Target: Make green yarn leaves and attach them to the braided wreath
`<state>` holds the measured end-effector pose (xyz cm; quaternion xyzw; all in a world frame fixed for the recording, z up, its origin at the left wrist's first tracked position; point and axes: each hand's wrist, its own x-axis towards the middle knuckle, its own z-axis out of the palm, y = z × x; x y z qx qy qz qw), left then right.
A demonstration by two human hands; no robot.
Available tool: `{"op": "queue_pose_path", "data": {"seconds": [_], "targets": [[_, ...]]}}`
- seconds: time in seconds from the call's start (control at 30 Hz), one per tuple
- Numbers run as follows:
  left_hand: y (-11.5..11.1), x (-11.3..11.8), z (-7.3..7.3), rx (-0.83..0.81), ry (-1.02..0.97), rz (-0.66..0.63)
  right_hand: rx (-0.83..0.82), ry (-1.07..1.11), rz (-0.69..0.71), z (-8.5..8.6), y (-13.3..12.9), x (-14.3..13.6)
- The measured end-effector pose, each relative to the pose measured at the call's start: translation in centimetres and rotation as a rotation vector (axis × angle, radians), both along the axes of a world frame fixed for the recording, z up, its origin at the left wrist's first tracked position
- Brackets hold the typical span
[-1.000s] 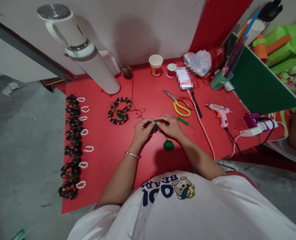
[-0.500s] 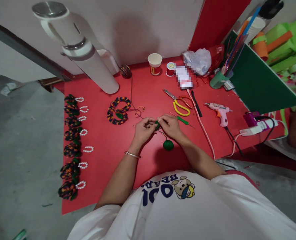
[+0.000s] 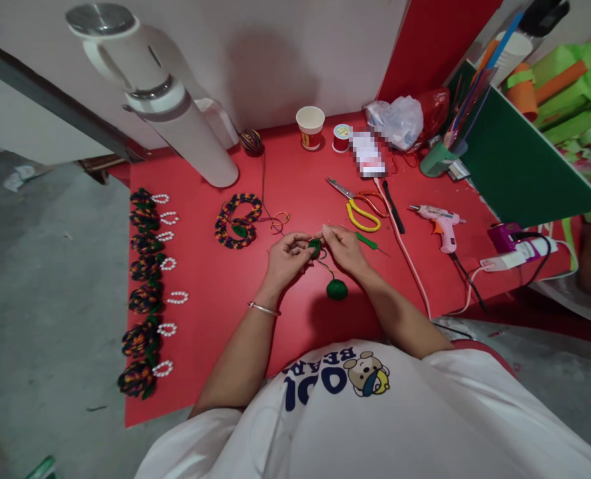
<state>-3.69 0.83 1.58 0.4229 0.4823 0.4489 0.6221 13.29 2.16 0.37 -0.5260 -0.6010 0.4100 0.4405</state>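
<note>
My left hand (image 3: 288,258) is closed, pinching a small piece of green yarn work (image 3: 315,248) between thumb and fingers. Close by on the right, my right hand (image 3: 344,247) has its thumb and forefinger pressed together; whatever is in that pinch is too small to make out. A strand loops below the piece and runs to a green yarn ball (image 3: 337,289) on the table. Beside my right hand lies a green-handled tool with a thin metal tip (image 3: 366,241). To the left rests a braided multicolour yarn loop (image 3: 237,221) with a green leaf shape in it.
Scissors (image 3: 359,206), a pink glue gun (image 3: 440,223) and a charging phone (image 3: 368,154) lie to the right on the red table (image 3: 200,372). Yarn flowers (image 3: 143,269) with bead rings line the left edge. A tall flask (image 3: 196,143) and paper cup (image 3: 310,128) stand behind.
My right fingers have drawn slightly up and away from the green piece, which shows more now. A small loop of strand has appeared beside it. My left hand has hardly moved.
</note>
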Motion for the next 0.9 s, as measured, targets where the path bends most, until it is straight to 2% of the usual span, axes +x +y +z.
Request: {"op": "queue_pose_path", "data": {"seconds": [0.17,0.43,0.7,0.9], "targets": [[0.11,-0.18,-0.01,-0.012,0.020,0.008,-0.010,0.061,-0.045,0.43,-0.23,0.16],[0.22,0.01,0.08,-0.015,0.027,0.037,0.160,-0.144,-0.047,0.38,-0.60,-0.19],[0.35,-0.16,-0.14,0.030,-0.058,0.012,0.141,-0.129,-0.097,0.08,-0.51,-0.22],[0.21,0.02,-0.06,0.027,0.021,0.036,0.168,-0.116,-0.105,0.01,-0.51,-0.33]]}}
